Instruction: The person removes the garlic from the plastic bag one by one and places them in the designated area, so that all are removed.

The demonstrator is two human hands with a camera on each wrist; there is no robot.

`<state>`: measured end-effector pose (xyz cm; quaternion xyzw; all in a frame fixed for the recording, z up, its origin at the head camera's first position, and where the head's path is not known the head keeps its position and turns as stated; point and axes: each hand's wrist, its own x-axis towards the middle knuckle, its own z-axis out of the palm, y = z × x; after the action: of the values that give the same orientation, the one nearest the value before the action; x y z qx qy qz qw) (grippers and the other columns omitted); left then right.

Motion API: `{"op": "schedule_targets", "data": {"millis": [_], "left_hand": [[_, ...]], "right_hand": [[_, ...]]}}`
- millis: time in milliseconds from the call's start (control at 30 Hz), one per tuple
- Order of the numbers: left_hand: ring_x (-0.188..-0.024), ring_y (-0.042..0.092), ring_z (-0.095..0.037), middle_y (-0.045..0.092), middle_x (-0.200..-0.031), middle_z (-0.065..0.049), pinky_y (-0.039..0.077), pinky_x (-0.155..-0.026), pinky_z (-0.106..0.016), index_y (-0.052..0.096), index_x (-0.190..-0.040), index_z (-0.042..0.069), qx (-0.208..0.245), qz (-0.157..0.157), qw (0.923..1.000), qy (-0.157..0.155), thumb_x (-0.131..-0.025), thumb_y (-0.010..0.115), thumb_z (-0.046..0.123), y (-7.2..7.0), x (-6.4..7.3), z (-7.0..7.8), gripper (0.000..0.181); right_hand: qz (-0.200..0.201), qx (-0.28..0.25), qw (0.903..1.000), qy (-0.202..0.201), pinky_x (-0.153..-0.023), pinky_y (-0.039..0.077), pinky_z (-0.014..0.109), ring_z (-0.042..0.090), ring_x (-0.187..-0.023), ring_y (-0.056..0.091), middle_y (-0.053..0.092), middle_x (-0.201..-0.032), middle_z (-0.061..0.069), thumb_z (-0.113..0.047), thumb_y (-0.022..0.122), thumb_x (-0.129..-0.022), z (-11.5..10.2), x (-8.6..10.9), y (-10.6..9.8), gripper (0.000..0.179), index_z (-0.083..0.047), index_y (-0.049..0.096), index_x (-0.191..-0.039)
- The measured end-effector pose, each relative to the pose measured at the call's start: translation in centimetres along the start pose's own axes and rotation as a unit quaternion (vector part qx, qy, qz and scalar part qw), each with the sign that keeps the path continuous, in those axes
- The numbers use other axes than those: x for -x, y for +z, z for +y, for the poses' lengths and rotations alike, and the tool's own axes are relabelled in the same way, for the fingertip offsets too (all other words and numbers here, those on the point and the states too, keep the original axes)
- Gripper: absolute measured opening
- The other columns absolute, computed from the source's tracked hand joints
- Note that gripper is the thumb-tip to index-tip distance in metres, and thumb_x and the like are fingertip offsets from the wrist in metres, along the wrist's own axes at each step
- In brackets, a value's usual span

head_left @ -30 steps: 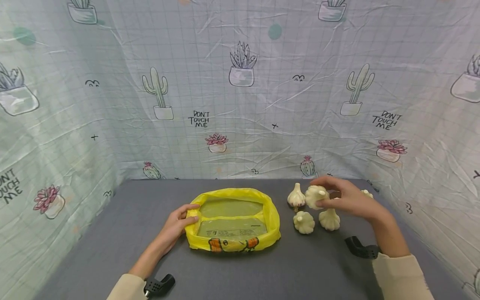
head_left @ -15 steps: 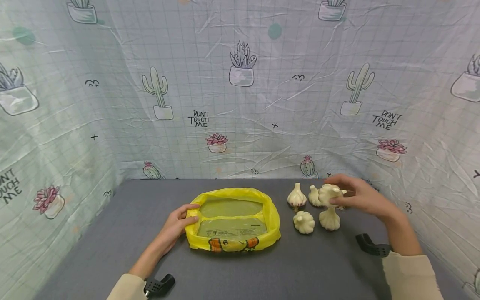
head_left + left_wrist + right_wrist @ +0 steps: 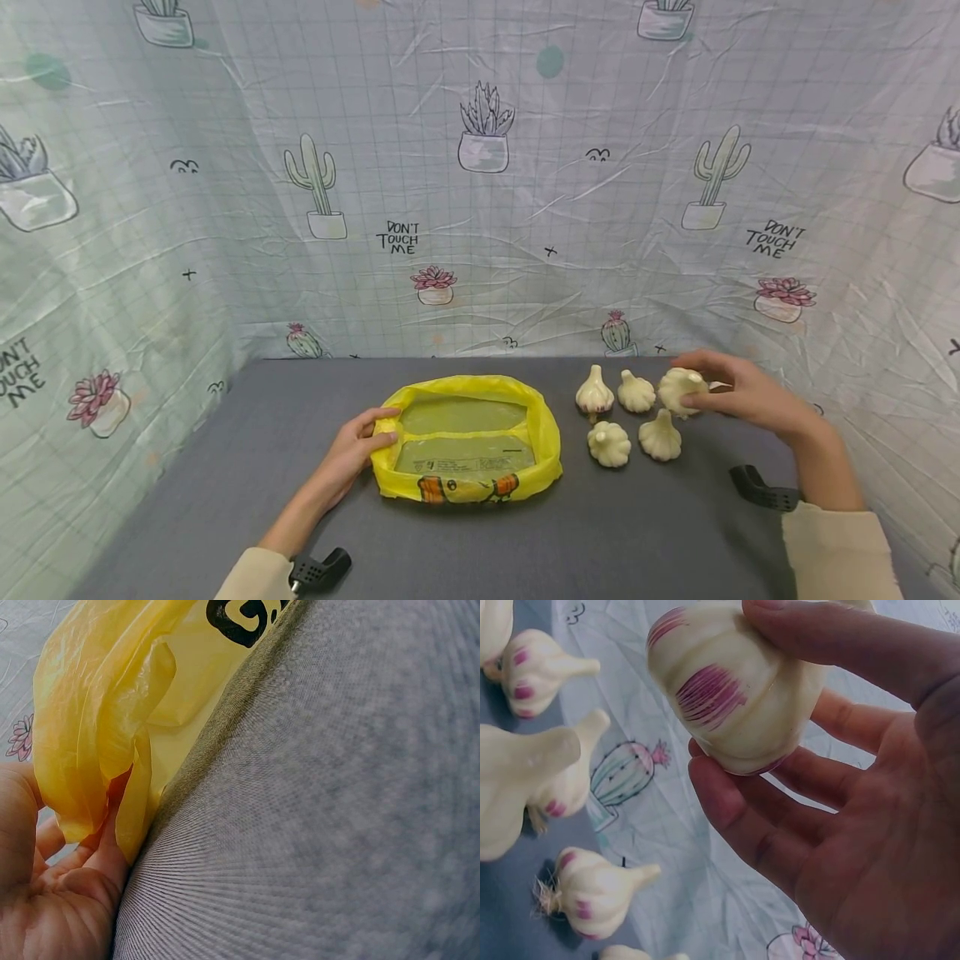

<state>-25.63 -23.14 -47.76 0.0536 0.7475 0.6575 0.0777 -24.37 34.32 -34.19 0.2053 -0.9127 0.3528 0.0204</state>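
Observation:
My left hand point(image 3: 347, 454) grips the left rim of a yellow plastic bag point(image 3: 551, 442), thumb inside the opening. The bag stands low on the table with its mouth spread and its rim rolled down. In the left wrist view its folds point(image 3: 112, 697) lie between thumb and fingers. My right hand point(image 3: 750, 400) holds a garlic bulb point(image 3: 681, 390) between thumb and fingertips. The right wrist view shows purple streaks on that held garlic bulb point(image 3: 712, 697). Left of it, garlic bulbs point(image 3: 636, 392) stand or lie in a loose group; part of another is hidden behind the right hand.
A grey table point(image 3: 525, 550) runs back to a wrinkled curtain point(image 3: 480, 217) printed with cacti, which also closes both sides. Nearest the held bulb on the table is a garlic bulb point(image 3: 661, 437) with its stem upward.
My right hand has moved to the right with the held garlic bulb, uncovering another bulb in the back row. The left hand and the yellow bag have stayed put.

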Motion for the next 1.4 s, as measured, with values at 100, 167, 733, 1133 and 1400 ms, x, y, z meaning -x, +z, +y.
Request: {"op": "schedule_targets", "data": {"millis": [100, 167, 733, 1133, 1400], "left_hand": [[-0.109, 0.065, -0.02, 0.043, -0.158, -0.023, 0.059, -0.083, -0.03, 0.047, -0.152, 0.005, 0.0, -0.001, 1.0, 0.001, -0.104, 0.062, 0.016, 0.0, 0.0, 0.0, 0.052], [-0.111, 0.064, -0.021, 0.039, -0.161, -0.022, 0.059, -0.084, -0.03, 0.047, -0.152, 0.005, -0.001, -0.002, 1.0, 0.003, -0.104, 0.062, 0.017, 0.0, -0.1, 0.0, 0.052], [-0.112, 0.065, -0.023, 0.038, -0.162, -0.021, 0.059, -0.084, -0.031, 0.048, -0.152, 0.004, 0.005, -0.002, 1.0, 0.002, -0.103, 0.062, 0.016, 0.1, -0.3, -0.2, 0.052], [-0.107, 0.066, -0.021, 0.044, -0.156, -0.024, 0.06, -0.083, -0.031, 0.047, -0.152, 0.004, 0.001, -0.001, 1.0, 0.004, -0.103, 0.062, 0.016, 0.1, -0.1, -0.1, 0.052], [-0.108, 0.066, -0.021, 0.042, -0.158, -0.023, 0.06, -0.083, -0.031, 0.047, -0.152, 0.004, -0.002, 0.001, 1.0, 0.005, -0.104, 0.062, 0.016, 0.0, 0.0, 0.0, 0.051]], "right_hand": [[-0.001, 0.003, 0.9999, 0.011, -0.087, 0.051, 0.023, -0.015, -0.119, 0.046, 0.057, -0.141, -0.008, -0.028, 0.074, -0.097, 0.4, 0.3, -0.4, 0.045, -0.022, 0.061, -0.14], [-0.001, 0.004, 0.9998, 0.019, -0.087, 0.051, 0.023, -0.017, -0.119, 0.044, 0.056, -0.143, -0.005, -0.028, 0.074, -0.097, 0.7, 0.4, -0.6, 0.047, -0.021, 0.06, -0.141], [-0.022, 0.012, 0.9985, 0.048, -0.081, 0.054, 0.028, -0.014, -0.109, 0.052, 0.058, -0.141, 0.012, -0.028, 0.072, -0.098, 3.8, 1.4, -1.5, 0.051, -0.005, 0.058, -0.142], [-0.049, 0.022, 0.9958, 0.074, -0.082, 0.053, 0.031, 0.017, -0.118, 0.06, 0.055, -0.144, 0.028, -0.027, 0.072, -0.098, 7.0, 1.1, -0.6, 0.056, 0.0, 0.055, -0.144], [-0.069, 0.002, 0.9949, 0.074, -0.083, 0.053, 0.029, 0.001, -0.119, 0.055, 0.046, -0.149, 0.035, -0.024, 0.072, -0.097, 8.5, 1.3, -0.2, 0.055, 0.004, 0.054, -0.142]]}}
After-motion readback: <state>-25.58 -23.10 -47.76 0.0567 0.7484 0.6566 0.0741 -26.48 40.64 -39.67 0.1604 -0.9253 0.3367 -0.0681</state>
